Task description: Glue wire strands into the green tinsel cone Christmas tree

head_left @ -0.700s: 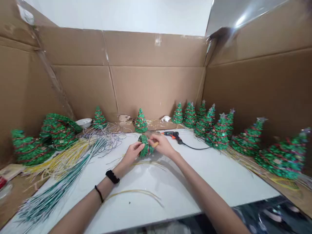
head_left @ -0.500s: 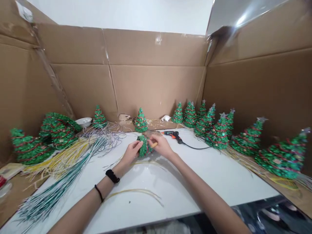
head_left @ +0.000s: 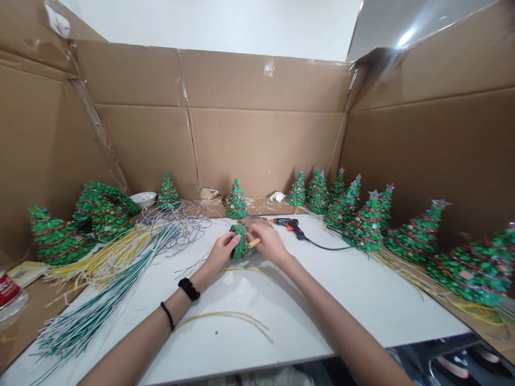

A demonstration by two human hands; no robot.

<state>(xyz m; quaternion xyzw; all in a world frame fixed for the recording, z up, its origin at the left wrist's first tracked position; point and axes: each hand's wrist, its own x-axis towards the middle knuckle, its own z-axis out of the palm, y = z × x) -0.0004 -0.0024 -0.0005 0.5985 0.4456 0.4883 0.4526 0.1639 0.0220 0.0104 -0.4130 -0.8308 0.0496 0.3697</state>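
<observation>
Near the middle of the white tabletop, a small green tinsel Christmas tree (head_left: 238,247) lies tilted, low between both hands. My left hand (head_left: 222,251) grips its left side, thumb and fingers closed on the tinsel. On the tree's right, my right hand (head_left: 269,242) is closed round a small tool with a short yellow-orange handle (head_left: 254,243); the tool's tip is hidden by the fingers and the tinsel. Just behind the hands, a brownish lump (head_left: 254,220) is partly covered. Past it stands another decorated tree (head_left: 236,199).
A black-and-orange glue gun (head_left: 293,227) lies right of the hands, its cable trailing right. Several star-topped trees (head_left: 365,222) line the right side. Yellow and green-white strand bundles (head_left: 102,292), more trees (head_left: 60,236) and a white bowl (head_left: 144,199) are at left. Loose yellow strands (head_left: 225,315) lie in front.
The whole view has shifted slightly, so the scene sits a little further right. Both hands stay at the tree; more of the yellow-orange handle shows in my right hand.
</observation>
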